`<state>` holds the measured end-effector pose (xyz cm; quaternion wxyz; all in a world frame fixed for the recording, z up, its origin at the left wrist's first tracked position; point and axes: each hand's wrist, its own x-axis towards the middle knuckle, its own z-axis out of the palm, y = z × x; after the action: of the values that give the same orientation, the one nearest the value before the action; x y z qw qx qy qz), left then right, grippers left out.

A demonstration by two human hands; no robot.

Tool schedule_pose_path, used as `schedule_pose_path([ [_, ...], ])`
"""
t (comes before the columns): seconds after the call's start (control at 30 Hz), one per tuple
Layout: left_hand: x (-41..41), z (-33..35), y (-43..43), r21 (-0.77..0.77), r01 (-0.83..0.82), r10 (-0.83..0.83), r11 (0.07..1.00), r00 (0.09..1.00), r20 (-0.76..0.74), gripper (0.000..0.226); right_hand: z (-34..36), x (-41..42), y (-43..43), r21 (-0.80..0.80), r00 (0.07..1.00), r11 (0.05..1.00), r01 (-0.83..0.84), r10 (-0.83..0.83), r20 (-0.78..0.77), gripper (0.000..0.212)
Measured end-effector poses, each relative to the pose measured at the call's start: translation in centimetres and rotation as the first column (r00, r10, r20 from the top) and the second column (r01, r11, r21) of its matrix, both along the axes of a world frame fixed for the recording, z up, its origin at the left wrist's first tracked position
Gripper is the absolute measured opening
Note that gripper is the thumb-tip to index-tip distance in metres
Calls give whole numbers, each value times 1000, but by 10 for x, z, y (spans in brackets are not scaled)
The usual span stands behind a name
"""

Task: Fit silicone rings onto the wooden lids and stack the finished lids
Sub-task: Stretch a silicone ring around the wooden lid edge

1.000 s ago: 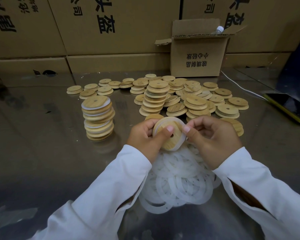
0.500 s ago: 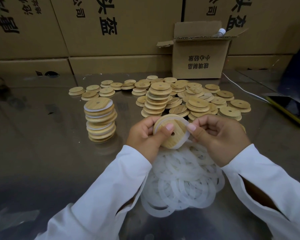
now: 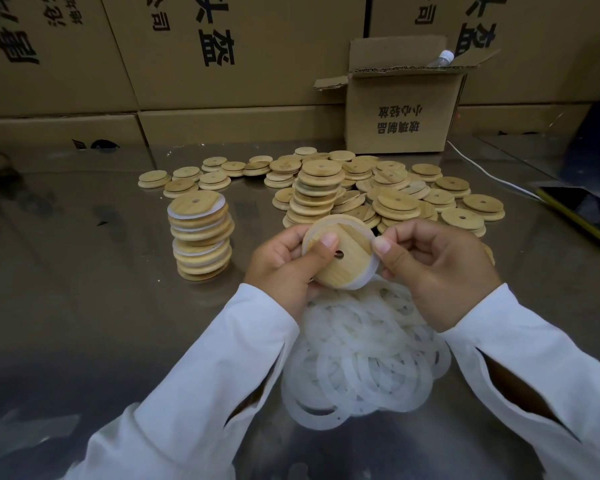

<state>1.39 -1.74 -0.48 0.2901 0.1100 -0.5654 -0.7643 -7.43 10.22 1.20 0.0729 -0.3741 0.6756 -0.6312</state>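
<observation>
I am gripping a wooden lid point(image 3: 340, 254) in my left hand point(image 3: 284, 268) above the loose silicone rings point(image 3: 364, 351), my right hand point(image 3: 437, 271) pinching its white ring on. One finished stack point(image 3: 200, 237) is standing left; many bare lids point(image 3: 378, 188) are waiting behind.

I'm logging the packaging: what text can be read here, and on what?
"玻璃制品": small open box, upside down.
"小心轻放": same box, upside down.
"盔": large carton behind it.
"公司": same carton, tilted.
Other carton characters: cropped, unreadable.
</observation>
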Motion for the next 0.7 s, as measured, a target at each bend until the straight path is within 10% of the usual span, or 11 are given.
schedule_pose_path([
  [0.7,-4,-2,5,-118,-82,96,990,989,112,22,-9,-1,0,36,985,988,150,-153,83,10],
])
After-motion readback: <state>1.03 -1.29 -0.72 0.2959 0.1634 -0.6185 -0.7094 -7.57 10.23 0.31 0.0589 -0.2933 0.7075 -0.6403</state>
